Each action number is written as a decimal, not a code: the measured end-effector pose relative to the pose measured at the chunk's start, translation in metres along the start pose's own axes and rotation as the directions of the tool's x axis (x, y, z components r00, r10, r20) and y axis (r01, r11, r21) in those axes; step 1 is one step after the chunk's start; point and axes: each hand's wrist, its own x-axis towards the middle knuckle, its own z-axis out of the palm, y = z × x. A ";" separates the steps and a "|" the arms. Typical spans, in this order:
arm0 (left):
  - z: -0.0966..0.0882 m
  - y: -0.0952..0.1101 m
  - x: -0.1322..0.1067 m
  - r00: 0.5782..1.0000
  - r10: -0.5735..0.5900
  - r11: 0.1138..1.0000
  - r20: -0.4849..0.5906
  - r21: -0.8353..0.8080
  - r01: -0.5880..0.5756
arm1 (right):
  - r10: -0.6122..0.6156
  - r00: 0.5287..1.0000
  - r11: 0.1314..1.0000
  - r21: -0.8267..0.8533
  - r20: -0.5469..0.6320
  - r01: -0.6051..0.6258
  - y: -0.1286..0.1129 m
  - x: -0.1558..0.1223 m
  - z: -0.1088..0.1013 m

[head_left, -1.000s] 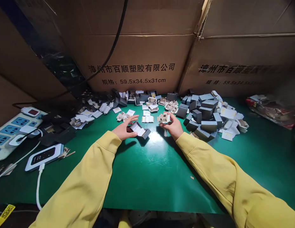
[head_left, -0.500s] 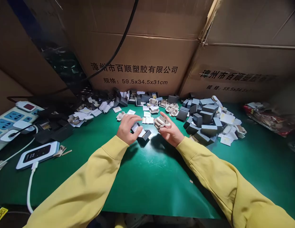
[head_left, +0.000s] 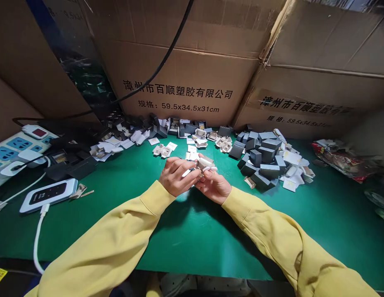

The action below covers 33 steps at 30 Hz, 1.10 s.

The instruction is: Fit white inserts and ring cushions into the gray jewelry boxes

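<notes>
My left hand (head_left: 180,177) is closed round a small dark box that is mostly hidden by the fingers; a white sliver of it shows by the thumb. My right hand (head_left: 215,185) pinches a folded cardboard insert (head_left: 204,162), white and grey-brown. Both hands meet above the green tabletop (head_left: 207,239), fingertips close to touching at the insert. Just behind them lie a few white folded cards (head_left: 192,148) and another flattened cardboard insert (head_left: 161,151).
A pile of dark small boxes (head_left: 261,154) and white paper pieces (head_left: 292,161) lies to the right. Paper scraps (head_left: 108,146), a power strip (head_left: 17,150) and a white device (head_left: 48,195) with a cable are at left. Large cartons (head_left: 185,66) stand behind.
My hands have come together. The left hand has picked the open dark box up off the table, and the right hand has brought the cardboard insert to it.
</notes>
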 end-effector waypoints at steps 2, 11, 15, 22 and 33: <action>0.001 0.000 -0.001 1.000 0.003 1.000 -0.003 -0.003 -0.003 | 0.001 1.000 1.000 0.011 0.003 -0.001 0.002 0.000 -0.001; 0.006 -0.001 -0.005 0.998 0.006 1.000 -0.061 -0.016 -0.007 | 0.026 0.998 0.999 0.043 0.051 -0.028 0.010 0.000 -0.006; 0.005 -0.002 -0.004 0.998 -0.010 0.998 -0.060 -0.061 0.007 | 0.036 0.998 0.999 0.016 0.059 -0.037 0.011 0.001 -0.008; 0.004 -0.009 -0.003 1.000 -0.024 0.996 -0.018 -0.088 0.022 | 0.034 0.999 0.999 0.005 0.041 -0.034 0.012 0.002 -0.010; 0.003 0.000 -0.002 0.991 -0.122 0.990 -0.047 -0.078 0.118 | 0.001 0.997 0.993 -0.114 -0.080 -0.010 0.018 0.002 -0.011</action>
